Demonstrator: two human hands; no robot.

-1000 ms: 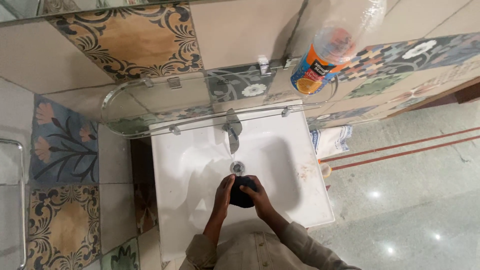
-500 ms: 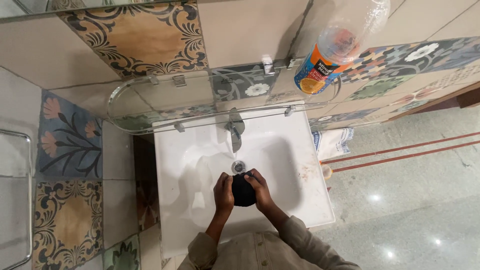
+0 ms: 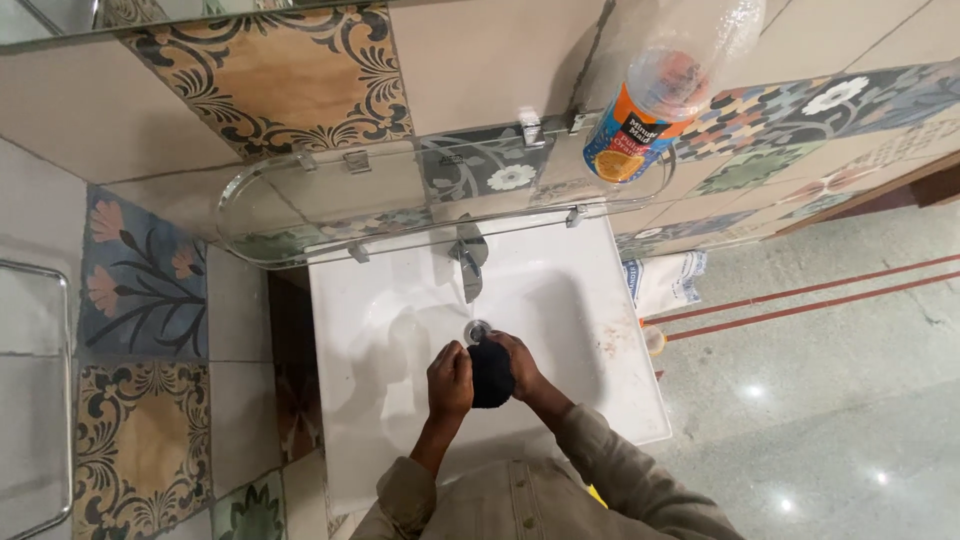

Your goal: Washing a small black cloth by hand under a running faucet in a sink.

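Both my hands are over the basin of a white sink, close to its metal drain. Between them is a dark, bunched cloth. My left hand grips its left side and my right hand wraps its right side and top. A chrome tap stands at the back of the sink, its spout pointing at the drain. I cannot tell whether water is running.
A curved glass shelf hangs above the sink. On its right end stands a clear plastic bottle with an orange label. Patterned tiles cover the wall. A white cloth lies on the polished floor right of the sink.
The cloth has turned more upright between my hands and shifted slightly toward the drain. My right hand has moved up over its top.
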